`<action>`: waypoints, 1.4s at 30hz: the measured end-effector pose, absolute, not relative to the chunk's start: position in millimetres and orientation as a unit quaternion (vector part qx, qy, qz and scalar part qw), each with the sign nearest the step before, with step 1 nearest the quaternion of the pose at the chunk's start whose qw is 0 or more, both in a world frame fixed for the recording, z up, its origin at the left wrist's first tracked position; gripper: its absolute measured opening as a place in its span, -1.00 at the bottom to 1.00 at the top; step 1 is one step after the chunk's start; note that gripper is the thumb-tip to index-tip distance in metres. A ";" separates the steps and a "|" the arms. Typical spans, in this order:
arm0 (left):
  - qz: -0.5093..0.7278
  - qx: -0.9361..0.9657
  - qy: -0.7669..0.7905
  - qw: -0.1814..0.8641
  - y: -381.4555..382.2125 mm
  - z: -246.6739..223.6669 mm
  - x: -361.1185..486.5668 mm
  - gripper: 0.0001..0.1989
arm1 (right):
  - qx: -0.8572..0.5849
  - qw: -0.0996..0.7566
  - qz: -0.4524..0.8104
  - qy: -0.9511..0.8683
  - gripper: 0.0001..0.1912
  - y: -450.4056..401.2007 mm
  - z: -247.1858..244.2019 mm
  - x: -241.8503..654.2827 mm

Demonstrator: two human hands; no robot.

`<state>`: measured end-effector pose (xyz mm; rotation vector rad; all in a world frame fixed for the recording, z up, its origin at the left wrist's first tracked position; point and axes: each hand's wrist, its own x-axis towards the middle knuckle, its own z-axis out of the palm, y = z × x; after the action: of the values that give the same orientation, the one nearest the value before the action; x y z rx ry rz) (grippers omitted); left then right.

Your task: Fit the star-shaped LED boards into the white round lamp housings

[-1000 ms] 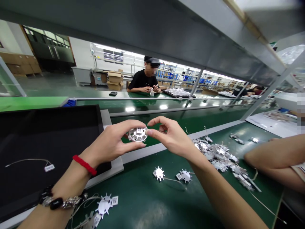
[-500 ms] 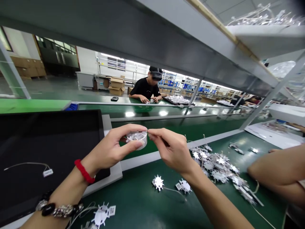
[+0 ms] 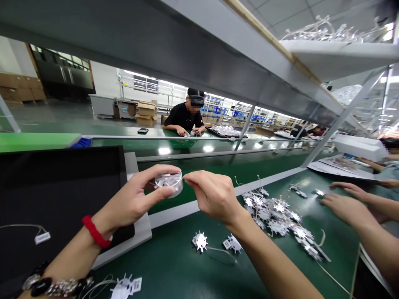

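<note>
My left hand point(image 3: 139, 195) grips a round, clear-and-white plastic housing point(image 3: 170, 182) between thumb and fingers, tilted above the green bench. Close to the housing's right rim, my right hand point(image 3: 215, 197) is closed in a pinch; whatever its fingertips hold is too small to make out. Below my hands lie a white spiked disc point(image 3: 200, 241) with a thin wire and a second spiked disc point(image 3: 233, 244) with a label. Another labelled disc point(image 3: 122, 287) rests near my left forearm.
A pile of spiked discs point(image 3: 277, 216) lies to the right. Beyond it are a co-worker's hands point(image 3: 352, 203). At left is a black tray point(image 3: 62, 187) with a labelled wire point(image 3: 42, 237). A grey shelf point(image 3: 187, 54) hangs overhead; another person point(image 3: 186, 114) sits opposite.
The view has shifted, moving most things left in the picture. My right fingertips stay close to the housing's rim. The co-worker's hands at right have come into view over the bench.
</note>
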<state>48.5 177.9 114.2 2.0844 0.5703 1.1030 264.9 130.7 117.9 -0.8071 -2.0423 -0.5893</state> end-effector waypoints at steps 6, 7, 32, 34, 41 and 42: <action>0.426 0.747 0.142 0.490 180.7 106.1 48.9 -0.67 | -0.279 0.466 -0.243 -0.804 -0.76 130.8 116.7 265.0; 0.421 0.737 0.124 0.514 180.2 106.3 49.1 -0.65 | -0.267 0.480 -0.238 -0.801 -0.80 130.3 117.4 264.0; 0.506 0.755 0.124 0.398 171.2 112.6 55.5 -0.58 | -0.349 0.505 -0.108 -0.782 -0.85 115.1 130.1 258.0; 0.494 0.732 0.123 0.453 172.0 113.1 54.4 -0.60 | -0.326 0.479 -0.183 -0.794 -0.87 114.4 128.9 259.5; 0.461 0.677 0.109 0.564 178.1 110.5 53.9 -0.58 | -0.304 0.425 -0.338 -0.782 -0.78 107.0 130.7 259.9; 0.458 0.674 0.112 0.568 178.6 109.6 54.7 -0.58 | -0.303 0.428 -0.345 -0.778 -0.77 106.6 130.8 259.2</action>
<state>54.7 178.6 109.6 1.5830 0.2623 1.0768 259.2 106.6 130.8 -0.7561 -1.9431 -0.8627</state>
